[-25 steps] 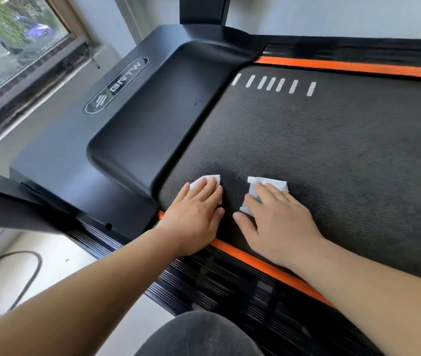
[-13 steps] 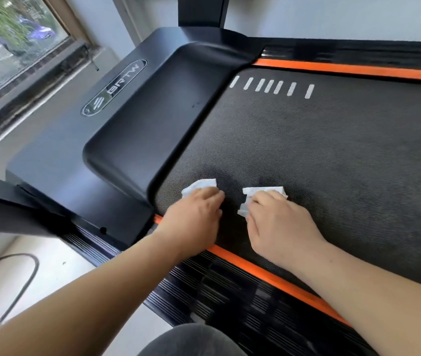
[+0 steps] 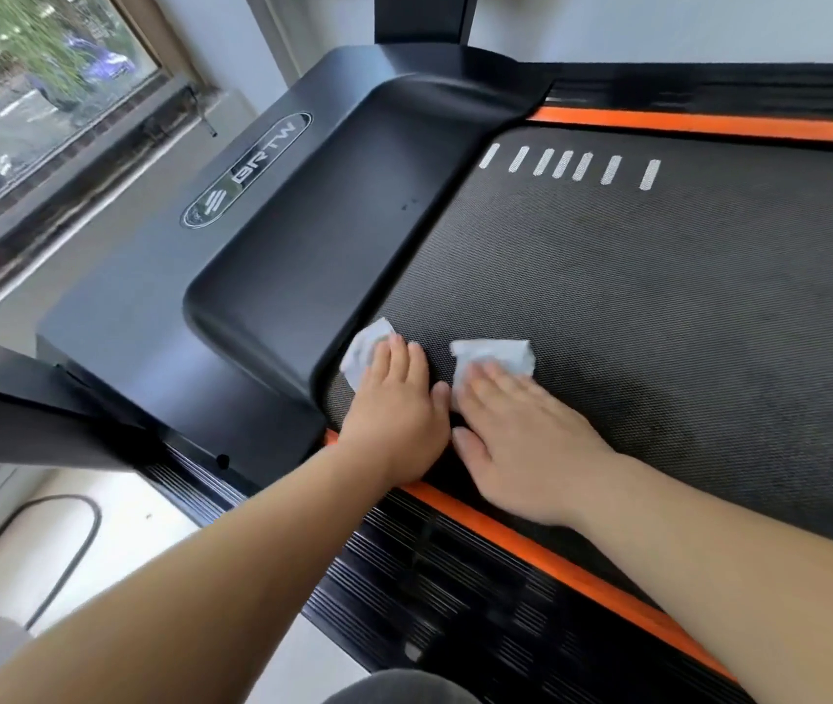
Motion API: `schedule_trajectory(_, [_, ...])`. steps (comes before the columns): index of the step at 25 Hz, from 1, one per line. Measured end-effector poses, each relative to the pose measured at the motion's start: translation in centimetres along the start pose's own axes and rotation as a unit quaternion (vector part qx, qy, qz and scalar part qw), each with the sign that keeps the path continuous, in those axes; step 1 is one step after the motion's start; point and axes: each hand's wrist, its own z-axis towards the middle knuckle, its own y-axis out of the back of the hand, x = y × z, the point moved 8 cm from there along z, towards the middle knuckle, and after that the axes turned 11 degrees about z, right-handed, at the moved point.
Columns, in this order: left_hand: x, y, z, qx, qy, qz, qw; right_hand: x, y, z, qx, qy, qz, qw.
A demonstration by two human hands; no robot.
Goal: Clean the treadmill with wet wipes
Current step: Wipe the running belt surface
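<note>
One treadmill (image 3: pixel 709 500) is filling most of the frame, its black dimpled belt (image 3: pixel 658 297) running from the centre to the right edge and its glossy black motor cover (image 3: pixel 302 246) sitting at centre left. Two orange stripes (image 3: pixel 709 125) are edging the belt, one along the upper right, the other slanting to the lower right. Two hands are working low in the centre: the left hand (image 3: pixel 394 414) and the right hand (image 3: pixel 521 439) are each lying flat, fingers straightened, pressing one crumpled white wipe onto the belt. The left wipe (image 3: pixel 366 348) is butting against the cover's lip, with the right wipe (image 3: pixel 495 354) just beside it. Half a second ago the fingers were bunched; now they are flattening out and the wipes are sitting farther up the belt. Seven white dashes (image 3: pixel 572 165) are marking the belt's upper centre.
</note>
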Motion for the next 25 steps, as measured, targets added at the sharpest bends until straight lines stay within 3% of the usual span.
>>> schedule_trajectory(2, [0.1,-0.6,-2.2,0.027,-0.015,-0.003,1.0,1.1,-0.7,-0.9,0.031,0.057,-0.009,0.998])
schedule_trajectory(4, [2.0,-0.4,-2.4,0.037,0.024,-0.045,0.998,1.2,-0.4,-1.4,0.026,0.07,-0.013,0.997])
schedule_trajectory(6, [3.2,0.0,-1.3,0.022,0.074,-0.078,0.994,1.0,0.2,-1.8,0.008,0.041,-0.014,0.999])
schedule_trajectory(11, [3.9,0.3,0.7,-0.032,0.131,-0.085,0.987,-3.3,1.7,-2.4,-0.028,-0.148,-0.037,0.988])
schedule_trajectory(14, [4.8,1.0,1.1,-0.03,0.151,-0.102,0.983,-3.6,1.8,-3.5,-0.021,-0.114,0.007,0.993])
schedule_trajectory(16, [2.5,1.2,-0.2,-0.044,0.094,-0.109,0.989,-1.5,1.1,-4.6,0.011,-0.02,0.027,0.999])
schedule_trajectory(18, [-0.9,1.0,-3.0,-0.04,-0.012,-0.117,0.992,-0.1,0.5,-6.0,0.039,0.031,0.029,0.998])
schedule_trajectory(20, [-1.7,1.3,-4.8,-0.011,-0.064,-0.129,0.99,-1.1,1.1,-6.9,0.014,0.011,0.033,0.999])
schedule_trajectory(23, [-0.3,2.6,-4.3,-0.018,-0.04,-0.142,0.989,-4.8,3.2,-8.4,-0.032,-0.083,0.053,0.995])
schedule_trajectory(25, [-2.2,2.5,-4.9,-0.026,-0.07,-0.143,0.987,-6.0,4.3,-9.5,-0.039,-0.108,0.044,0.992])
